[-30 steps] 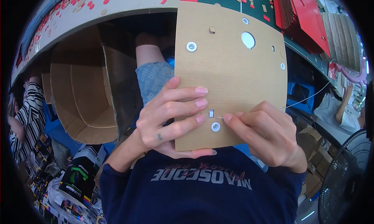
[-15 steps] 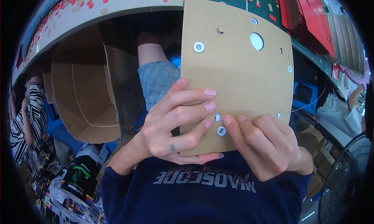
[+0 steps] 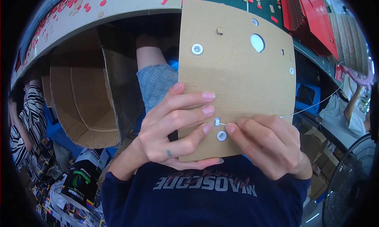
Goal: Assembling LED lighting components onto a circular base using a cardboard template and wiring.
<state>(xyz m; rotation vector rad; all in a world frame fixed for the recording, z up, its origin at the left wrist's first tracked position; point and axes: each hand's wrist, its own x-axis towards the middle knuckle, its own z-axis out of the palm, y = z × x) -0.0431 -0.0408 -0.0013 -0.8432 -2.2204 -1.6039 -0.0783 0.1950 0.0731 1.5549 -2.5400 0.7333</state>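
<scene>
Brown cardboard made up the broad, hole-punched board (image 3: 237, 81) at the frame's centre, its lower-left edge gripped in the left hand (image 3: 177, 128). At lower centre, the right hand (image 3: 256, 140) pinched a thin white cord (image 3: 222, 124) beside a small white rectangular piece (image 3: 217, 122). Fitting cord and piece seemed the step underway; the next move likely called for a steady board.

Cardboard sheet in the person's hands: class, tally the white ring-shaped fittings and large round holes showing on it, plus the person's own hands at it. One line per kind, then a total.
White ring-shaped fittings: 4
Large round hole: 1
Hands, left hand and right hand: 2
Total: 7
</scene>
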